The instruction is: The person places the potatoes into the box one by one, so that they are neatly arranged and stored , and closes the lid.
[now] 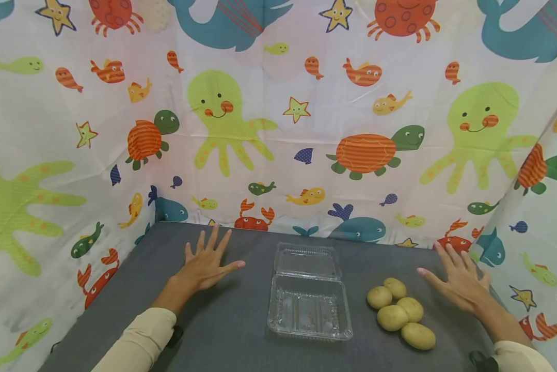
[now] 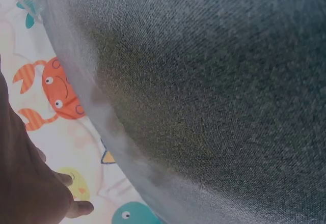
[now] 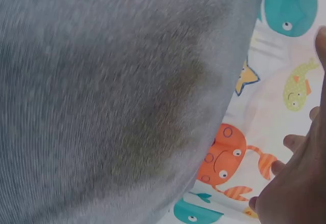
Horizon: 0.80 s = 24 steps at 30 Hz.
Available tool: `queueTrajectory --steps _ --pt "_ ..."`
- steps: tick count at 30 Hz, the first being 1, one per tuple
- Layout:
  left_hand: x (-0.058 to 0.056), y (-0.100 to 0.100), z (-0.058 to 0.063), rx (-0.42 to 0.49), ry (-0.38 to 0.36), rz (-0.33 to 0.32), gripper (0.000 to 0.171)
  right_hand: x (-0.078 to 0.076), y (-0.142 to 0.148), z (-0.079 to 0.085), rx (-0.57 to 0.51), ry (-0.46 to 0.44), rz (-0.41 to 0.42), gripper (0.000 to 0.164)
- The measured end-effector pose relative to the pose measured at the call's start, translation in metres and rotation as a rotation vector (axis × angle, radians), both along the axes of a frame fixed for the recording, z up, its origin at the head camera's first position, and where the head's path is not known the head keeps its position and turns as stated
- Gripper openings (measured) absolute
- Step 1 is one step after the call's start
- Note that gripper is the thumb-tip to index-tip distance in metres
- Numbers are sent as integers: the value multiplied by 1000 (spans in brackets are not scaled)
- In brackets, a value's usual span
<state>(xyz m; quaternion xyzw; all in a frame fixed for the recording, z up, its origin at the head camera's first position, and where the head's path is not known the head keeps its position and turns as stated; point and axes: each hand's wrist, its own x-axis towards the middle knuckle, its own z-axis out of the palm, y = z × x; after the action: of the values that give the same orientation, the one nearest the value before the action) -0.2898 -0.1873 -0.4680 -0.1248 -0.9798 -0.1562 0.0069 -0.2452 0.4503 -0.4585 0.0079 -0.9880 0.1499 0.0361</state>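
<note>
In the head view a clear plastic clamshell box (image 1: 309,309) stands at the middle of the grey table, its lid (image 1: 307,260) folded back toward the curtain. To its right lies a loose group of several potatoes (image 1: 393,317). My left hand (image 1: 207,262) is held over the table left of the box, fingers spread and straight, holding nothing. Beyond the potatoes on the right, my right hand (image 1: 460,281) is likewise spread and bare. Each wrist view shows mostly table, with part of the left hand (image 2: 35,183) and of the right hand (image 3: 300,183) at the edge.
A white curtain (image 1: 287,77) printed with sea animals hangs behind the table and along both sides. The grey table (image 1: 241,330) ends at the curtain's foot. Beige sleeves (image 1: 141,336) cover both forearms, and a dark band sits at each wrist.
</note>
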Motion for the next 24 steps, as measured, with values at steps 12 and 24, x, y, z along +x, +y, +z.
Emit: queueTrajectory --steps 12,24 --pt "7 4 5 121 -23 -102 105 3 -11 7 -73 10 -21 112" --pt "27 13 5 281 -70 -188 101 6 -19 12 -211 -52 1 116"
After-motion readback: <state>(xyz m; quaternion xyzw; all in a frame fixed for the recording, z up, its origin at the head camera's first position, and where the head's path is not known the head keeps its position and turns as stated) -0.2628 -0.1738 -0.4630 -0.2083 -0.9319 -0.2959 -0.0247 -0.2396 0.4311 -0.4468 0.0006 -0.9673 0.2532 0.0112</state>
